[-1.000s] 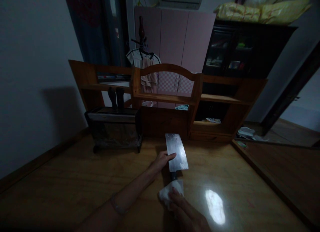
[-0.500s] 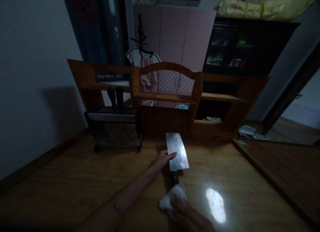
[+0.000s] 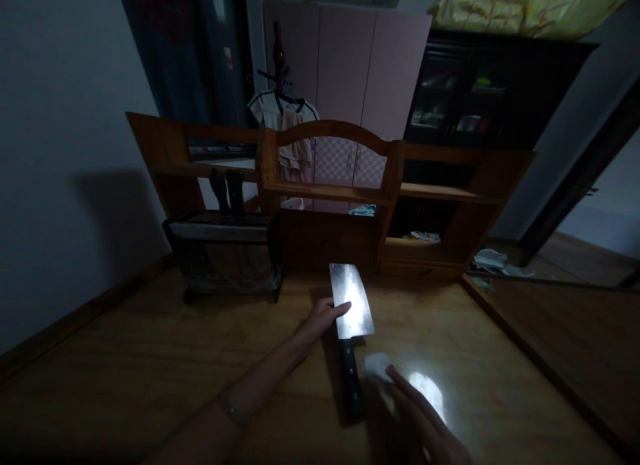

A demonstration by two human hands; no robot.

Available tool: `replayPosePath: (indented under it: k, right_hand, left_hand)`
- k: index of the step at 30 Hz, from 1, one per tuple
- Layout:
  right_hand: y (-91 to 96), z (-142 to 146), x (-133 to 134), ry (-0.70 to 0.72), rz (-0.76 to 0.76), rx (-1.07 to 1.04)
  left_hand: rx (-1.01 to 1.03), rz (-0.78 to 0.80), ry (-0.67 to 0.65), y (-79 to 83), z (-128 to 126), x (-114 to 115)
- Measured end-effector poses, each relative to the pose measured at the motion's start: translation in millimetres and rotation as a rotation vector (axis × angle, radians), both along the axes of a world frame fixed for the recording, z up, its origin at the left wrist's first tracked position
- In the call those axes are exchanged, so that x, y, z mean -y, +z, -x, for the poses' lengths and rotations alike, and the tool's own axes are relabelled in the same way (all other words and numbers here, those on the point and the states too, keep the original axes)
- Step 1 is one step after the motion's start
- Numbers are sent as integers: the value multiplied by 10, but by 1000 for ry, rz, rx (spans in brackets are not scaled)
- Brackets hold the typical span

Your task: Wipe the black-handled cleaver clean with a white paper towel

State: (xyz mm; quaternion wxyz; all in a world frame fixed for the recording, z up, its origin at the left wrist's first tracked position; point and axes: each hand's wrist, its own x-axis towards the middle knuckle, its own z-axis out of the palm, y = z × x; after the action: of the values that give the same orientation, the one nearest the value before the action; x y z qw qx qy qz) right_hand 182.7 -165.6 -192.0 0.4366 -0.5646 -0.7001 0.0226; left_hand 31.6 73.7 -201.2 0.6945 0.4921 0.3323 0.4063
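Note:
A cleaver [image 3: 351, 291] with a broad shiny blade and a black riveted handle is held above the wooden tabletop [image 3: 280, 378], blade pointing away from me. My left hand [image 3: 323, 317] grips it by the blade's left edge, the thumb lying on the flat face. To the right of the handle, my right hand [image 3: 417, 408] holds a white tissue [image 3: 377, 366], somewhat blurred. The tissue is apart from the handle, which shows along its whole length.
A knife block [image 3: 225, 251] with two black-handled knives stands at the left. Behind it runs a wooden shelf unit [image 3: 330, 193] along the back. A raised wooden edge [image 3: 530, 358] borders the right side. A white wall [image 3: 60, 185] rises at the left.
My right hand has drawn the tissue off the cleaver's handle and moved right and slightly up. My left hand keeps its hold on the blade. The view has shifted a little.

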Motion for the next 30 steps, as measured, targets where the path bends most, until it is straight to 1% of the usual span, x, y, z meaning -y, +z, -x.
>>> replayPosePath:
  k: [2, 5, 8, 11, 15, 18, 20, 22, 25, 28, 30]
  right_hand:
    - [89, 57, -120, 1, -7, -10]
    - [192, 263, -341, -4, 41, -7]
    - [228, 485, -511, 38, 133, 25]
    - [225, 593, -564, 76, 232, 63]
    - [199, 524, -489, 122, 322, 93]
    - [125, 406, -379, 204, 325, 121]
    - [46, 346, -299, 218, 308, 147]
    - [-39, 316, -222, 202, 280, 174]
    - [-132, 299, -121, 180, 202, 205]
    - [-144, 235, -50, 178, 136, 188]
    - [-94, 147, -29, 183, 126, 152]
  left_hand:
    - [8, 0, -6, 3, 3, 7]
    - [15, 17, -9, 41, 11, 46]
    - [19, 47, -2, 98, 15, 96]
    - [27, 75, 0, 135, 12, 122]
    - [42, 99, 6, 137, 7, 114]
    - [57, 108, 4, 136, 9, 117]
    - [70, 109, -3, 146, 12, 129]
    - [82, 109, -2, 159, 13, 141]
    - [91, 114, 11, 169, 9, 146]
    - [99, 125, 17, 167, 1, 137]
    - [114, 134, 13, 165, -3, 133]
